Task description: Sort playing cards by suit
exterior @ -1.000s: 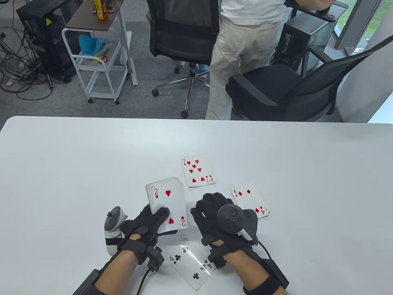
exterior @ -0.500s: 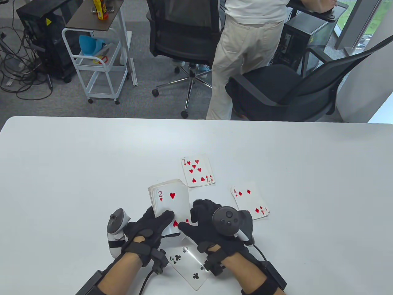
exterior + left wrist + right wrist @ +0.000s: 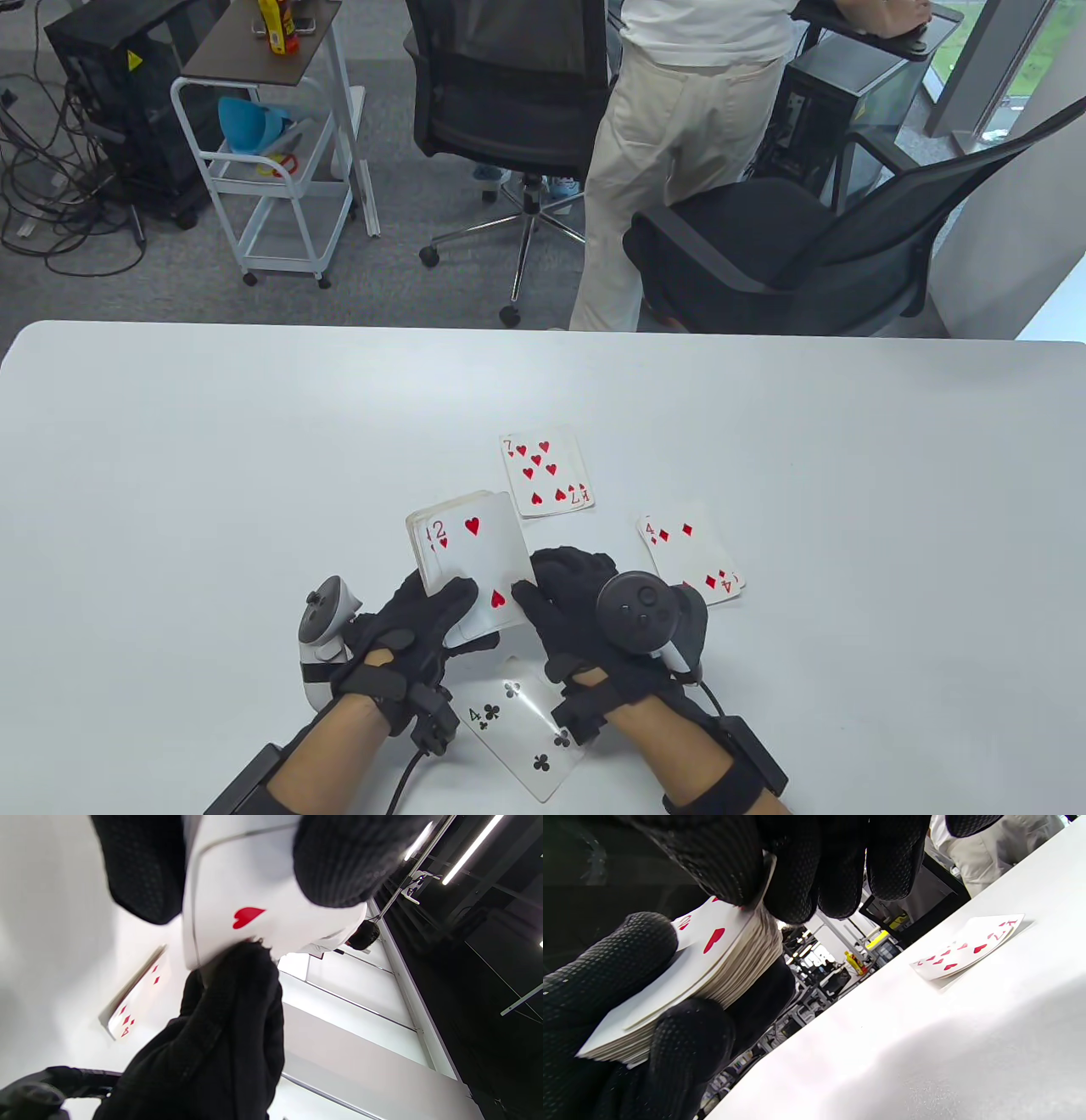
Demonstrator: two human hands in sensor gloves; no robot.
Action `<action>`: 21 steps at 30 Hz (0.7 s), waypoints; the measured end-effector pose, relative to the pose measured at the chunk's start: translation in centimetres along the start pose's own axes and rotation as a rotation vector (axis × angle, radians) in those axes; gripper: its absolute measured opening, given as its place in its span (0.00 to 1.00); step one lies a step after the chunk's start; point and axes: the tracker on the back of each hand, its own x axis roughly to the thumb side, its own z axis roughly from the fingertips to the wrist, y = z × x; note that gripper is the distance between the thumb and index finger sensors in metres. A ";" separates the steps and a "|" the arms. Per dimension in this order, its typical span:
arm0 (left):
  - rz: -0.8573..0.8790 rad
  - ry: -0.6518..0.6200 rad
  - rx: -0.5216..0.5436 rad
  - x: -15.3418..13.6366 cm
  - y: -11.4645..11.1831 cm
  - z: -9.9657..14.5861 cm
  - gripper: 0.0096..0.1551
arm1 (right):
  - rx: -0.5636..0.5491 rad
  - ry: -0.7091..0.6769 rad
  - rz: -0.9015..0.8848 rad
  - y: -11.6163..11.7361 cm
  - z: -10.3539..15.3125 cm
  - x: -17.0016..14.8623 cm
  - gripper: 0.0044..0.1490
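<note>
Left hand (image 3: pixel 416 628) grips the deck (image 3: pixel 462 564) face up above the tabletop (image 3: pixel 170 475), thumb laid across the near-left part of the top card, fingers curled under the stack; in the right wrist view the deck's layered edge sits between those fingers. Top card is the 2 of hearts (image 3: pixel 475 569), slid a bit right and off square from the deck, another card's index peeking out at the far-left corner. Right hand (image 3: pixel 585 611) pinches the 2 of hearts at its near-right corner, thumb on the face, fingers wrapped under the edge; left wrist view shows the gloved fingertips meeting right at the card's edge by the heart pip. Three piles lie face up on the tabletop: 7 of hearts pile (image 3: pixel 545 474) just beyond the deck, far and slightly right; 4 of diamonds pile (image 3: pixel 691 560) to the right, its near-left corner hidden by the right hand's tracker; 4 of clubs (image 3: pixel 522 730) nearest, between the two wrists, partly under the right wrist. Beyond the far edge of the tabletop: a person (image 3: pixel 679 153) standing with their back turned, two black office chairs, a white cart (image 3: pixel 271 170) far left.
</note>
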 end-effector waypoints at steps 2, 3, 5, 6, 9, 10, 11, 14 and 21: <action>-0.005 -0.008 0.009 0.2 0.2 0.1 0.40 | 0.018 0.013 0.004 -0.2 -0.4 0.0 0.24; 0.000 -0.013 0.020 0.3 0.3 0.1 0.39 | 0.008 0.019 0.007 -0.5 -0.7 0.0 0.24; 0.004 -0.016 0.038 0.4 0.6 0.2 0.39 | -0.008 0.034 0.024 -1.0 -1.3 -0.1 0.24; 0.002 -0.019 0.046 0.6 0.7 0.2 0.39 | -0.018 0.043 0.026 -1.3 -1.6 -0.2 0.24; 0.008 -0.033 0.066 0.8 1.0 0.3 0.38 | -0.047 0.092 -0.003 -2.4 -2.9 -1.0 0.23; 0.011 -0.035 0.068 0.8 1.1 0.3 0.38 | -0.058 0.117 -0.014 -2.8 -3.5 -1.5 0.23; 0.012 -0.037 0.066 0.9 1.1 0.3 0.38 | -0.073 0.148 -0.017 -3.2 -4.2 -2.0 0.23; 0.019 -0.044 0.046 1.0 0.8 0.3 0.38 | -0.097 0.223 0.022 -4.0 -6.0 -3.3 0.23; 0.014 -0.063 0.008 1.2 0.2 0.4 0.38 | -0.081 0.405 0.161 -3.5 -10.7 -6.0 0.23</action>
